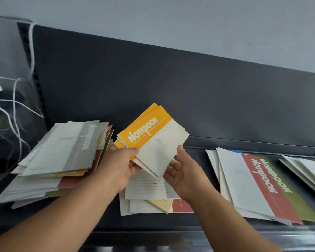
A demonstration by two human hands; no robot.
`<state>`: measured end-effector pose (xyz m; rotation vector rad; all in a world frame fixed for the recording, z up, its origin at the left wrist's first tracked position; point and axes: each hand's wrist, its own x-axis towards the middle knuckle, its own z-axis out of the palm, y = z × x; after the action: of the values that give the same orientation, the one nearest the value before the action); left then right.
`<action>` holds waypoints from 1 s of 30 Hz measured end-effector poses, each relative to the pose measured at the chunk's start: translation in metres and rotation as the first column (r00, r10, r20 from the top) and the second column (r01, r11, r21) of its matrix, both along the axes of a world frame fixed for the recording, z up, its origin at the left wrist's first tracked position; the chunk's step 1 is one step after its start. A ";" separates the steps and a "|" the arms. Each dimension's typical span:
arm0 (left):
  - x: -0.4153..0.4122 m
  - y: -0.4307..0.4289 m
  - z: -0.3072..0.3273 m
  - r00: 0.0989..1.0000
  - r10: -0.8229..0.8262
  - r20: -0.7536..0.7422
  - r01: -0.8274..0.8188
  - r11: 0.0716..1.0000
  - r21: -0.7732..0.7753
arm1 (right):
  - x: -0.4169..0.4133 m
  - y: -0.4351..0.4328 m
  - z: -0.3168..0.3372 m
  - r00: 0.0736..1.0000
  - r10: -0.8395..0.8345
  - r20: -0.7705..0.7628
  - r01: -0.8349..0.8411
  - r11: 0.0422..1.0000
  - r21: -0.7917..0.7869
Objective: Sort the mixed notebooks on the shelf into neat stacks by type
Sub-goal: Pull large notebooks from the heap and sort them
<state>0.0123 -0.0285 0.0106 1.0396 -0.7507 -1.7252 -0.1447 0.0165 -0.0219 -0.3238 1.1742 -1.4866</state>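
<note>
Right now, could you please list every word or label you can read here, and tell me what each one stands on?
"NOTEBOOK": on the yellow notebooks in the left hand.
"NOTEBOOK": on the grey notebook atop the left pile.
"NOTEBOOK": on the red notebook at the right.
"NOTEBOOK": on the green notebook under it.
Fine print on the covers: too small to read.

yellow-and-cream notebooks up front, a grey-banded one on the left, red and olive green ones right, dark grey shelf.
</note>
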 end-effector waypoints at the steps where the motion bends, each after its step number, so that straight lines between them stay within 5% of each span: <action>1: 0.001 0.002 0.000 1.000 -0.029 0.012 0.030 0.999 -0.016 | 0.004 0.000 0.000 0.998 0.021 -0.057 -0.021 1.000 -0.009; 6: 0.016 0.006 0.002 0.974 -0.219 0.061 0.219 0.976 0.007 | -0.004 0.006 -0.004 0.970 -0.034 -0.240 0.035 0.999 0.001; 10: 0.017 0.003 -0.004 0.963 -0.193 0.191 0.191 0.981 0.026 | -0.012 0.016 -0.006 0.936 -0.014 -0.353 0.018 1.000 0.010; 14: 0.014 0.005 -0.011 0.942 -0.123 0.314 0.159 0.983 -0.094 | -0.019 0.019 -0.009 0.936 -0.042 -0.350 0.054 0.998 0.024; 21: 0.007 0.003 -0.004 0.946 -0.069 0.317 0.125 0.979 -0.159 | -0.047 0.023 -0.007 0.950 -0.098 -0.298 0.123 0.990 0.066; 30: -0.046 0.021 -0.003 0.952 -0.169 0.256 0.212 0.965 -0.155 | -0.078 0.031 -0.003 0.980 0.059 -0.189 -0.048 0.997 0.063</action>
<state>-0.0336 -0.0072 0.0077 1.0899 -1.1751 -1.6719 -0.2224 0.0478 -0.0254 -0.4632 1.3483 -1.3946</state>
